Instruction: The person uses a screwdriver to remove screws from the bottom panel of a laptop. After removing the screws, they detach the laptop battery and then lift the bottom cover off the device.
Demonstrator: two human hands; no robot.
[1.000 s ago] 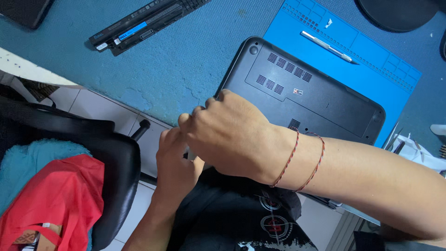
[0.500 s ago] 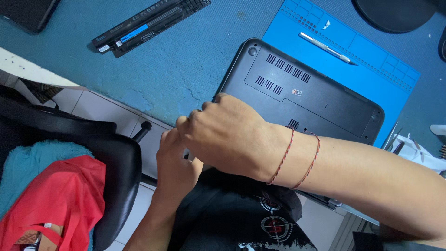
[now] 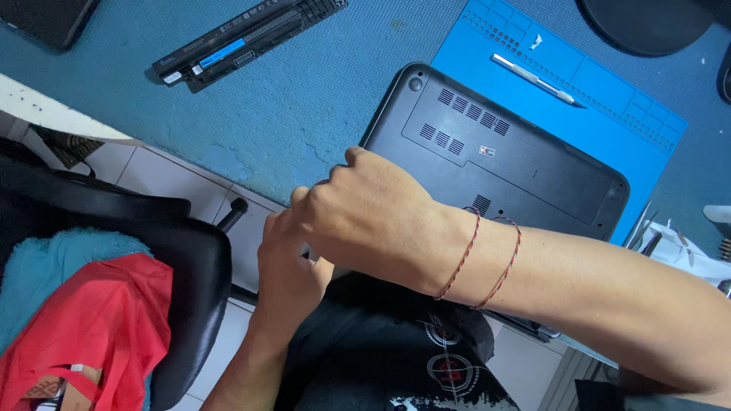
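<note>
A black laptop (image 3: 525,164) lies bottom side up, half on a bright blue work mat (image 3: 609,114) and overhanging the desk's near edge. My right hand (image 3: 365,217), with red thread bracelets on the wrist, is curled over the laptop's near left corner, fingers bent down over the edge. My left hand (image 3: 282,266) comes up from below the desk edge and sits under the right one, its fingertips hidden. A small pale thing (image 3: 308,251) shows between the two hands; I cannot tell what it is.
A long black laptop battery (image 3: 244,38) lies on the teal desk surface (image 3: 304,114) at the far left. A slim metal tool (image 3: 537,80) rests on the mat. A black chair (image 3: 152,243) with red cloth (image 3: 91,327) stands at the lower left. Metal tweezers (image 3: 647,228) lie at the right.
Both hands stay at the laptop's near left corner; the right hand has shifted only slightly. The laptop has not moved.
</note>
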